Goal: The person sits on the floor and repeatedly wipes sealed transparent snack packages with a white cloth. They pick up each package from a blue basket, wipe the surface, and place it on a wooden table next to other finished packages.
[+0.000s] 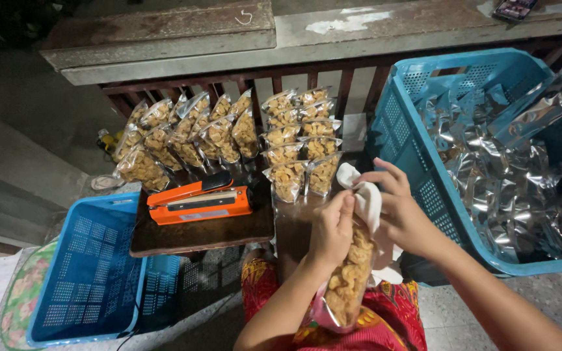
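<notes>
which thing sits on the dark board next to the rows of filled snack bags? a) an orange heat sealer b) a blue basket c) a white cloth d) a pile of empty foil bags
a: the orange heat sealer lies on the dark board, just left of the filled snack bags; the white cloth is in the person's hands, and the empty foil bags are in the blue basket at right.
</notes>
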